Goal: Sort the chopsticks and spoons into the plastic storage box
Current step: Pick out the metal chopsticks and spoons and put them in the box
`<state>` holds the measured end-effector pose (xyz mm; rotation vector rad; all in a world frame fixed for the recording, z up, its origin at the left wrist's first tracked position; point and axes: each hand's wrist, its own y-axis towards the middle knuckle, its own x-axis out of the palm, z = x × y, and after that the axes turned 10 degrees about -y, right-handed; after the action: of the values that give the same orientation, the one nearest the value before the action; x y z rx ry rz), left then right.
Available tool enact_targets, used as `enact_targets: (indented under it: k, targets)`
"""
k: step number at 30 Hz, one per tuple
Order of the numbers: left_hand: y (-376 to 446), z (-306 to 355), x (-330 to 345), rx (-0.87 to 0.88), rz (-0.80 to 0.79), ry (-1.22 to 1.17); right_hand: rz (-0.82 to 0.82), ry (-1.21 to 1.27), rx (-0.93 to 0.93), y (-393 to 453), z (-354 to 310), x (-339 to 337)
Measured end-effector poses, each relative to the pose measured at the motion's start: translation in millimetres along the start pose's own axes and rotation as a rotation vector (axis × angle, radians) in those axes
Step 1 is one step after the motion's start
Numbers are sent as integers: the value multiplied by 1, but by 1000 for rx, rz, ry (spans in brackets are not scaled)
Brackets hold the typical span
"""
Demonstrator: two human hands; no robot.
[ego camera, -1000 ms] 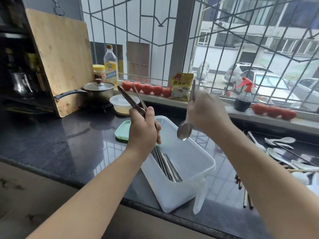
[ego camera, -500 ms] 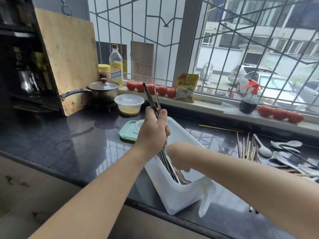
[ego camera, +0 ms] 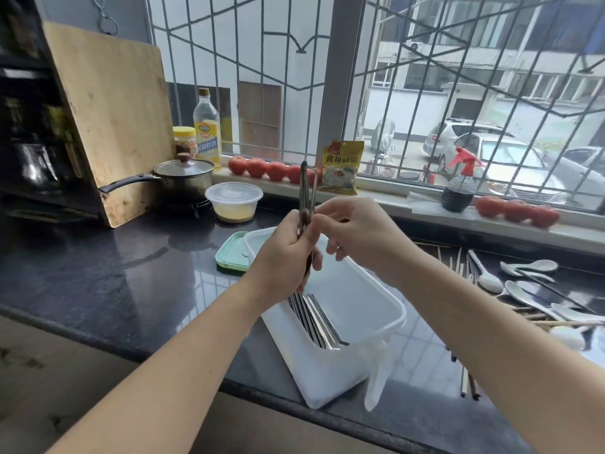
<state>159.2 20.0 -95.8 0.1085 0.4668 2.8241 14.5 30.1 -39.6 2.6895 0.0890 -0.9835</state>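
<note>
A white plastic storage box [ego camera: 370,326] sits on the dark counter near its front edge. My left hand [ego camera: 284,257] grips a bundle of chopsticks [ego camera: 305,188] that stands upright, lower ends down in the box. Right beside it, above the box, my right hand [ego camera: 357,234] has thumb and fingers pinching at the same bundle. Metal chopsticks [ego camera: 316,319] lie along the box's left inner wall. Several white spoons [ego camera: 523,290] and loose chopsticks [ego camera: 458,260] are scattered on the counter at the right.
A green lid [ego camera: 230,253] lies behind the box. A clear tub [ego camera: 234,203], a lidded pot [ego camera: 183,178], a cutting board [ego camera: 111,116] and bottles stand at back left. Tomatoes [ego camera: 265,168], a yellow packet [ego camera: 342,167] and a spray bottle [ego camera: 460,185] line the sill.
My right hand set a metal spoon down into the box, then rose empty to the chopstick bundle. My left hand has turned the bundle more upright.
</note>
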Motion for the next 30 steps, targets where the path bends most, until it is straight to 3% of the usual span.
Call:
enact_targets:
  k: [6, 9, 13, 15, 17, 18, 19, 22, 23, 26, 30]
  targets:
    - [-3, 2, 0, -45, -96, 35, 0, 81, 26, -3, 6, -9]
    - [-4, 3, 0, -34, -40, 46, 71, 143, 17, -6, 9, -10]
    - [0, 4, 3, -67, 181, -22, 541, -142, -104, -11, 9, -2]
    - [2, 2, 4, -51, 283, 13, 760, -166, -195, -12, 1, -4]
    - [3, 0, 5, -15, 347, 24, 820, -282, -223, -5, -4, -12]
    - [3, 0, 5, -3, 361, 29, 725, -443, -186, 2, -2, -13]
    - [3, 0, 4, 3, 365, 37, 523, -597, -105, 7, -3, -14]
    - [2, -2, 2, 18, 347, 39, -286, -844, 137, 11, 10, 13]
    - [2, -2, 2, 30, 347, 45, -449, -831, 153, 11, 16, 24]
    - [1, -6, 0, 74, 354, 97, -700, -896, 128, 11, 25, 54]
    - [-1, -5, 3, 94, 351, 167, -626, -903, 376, 10, 39, 70]
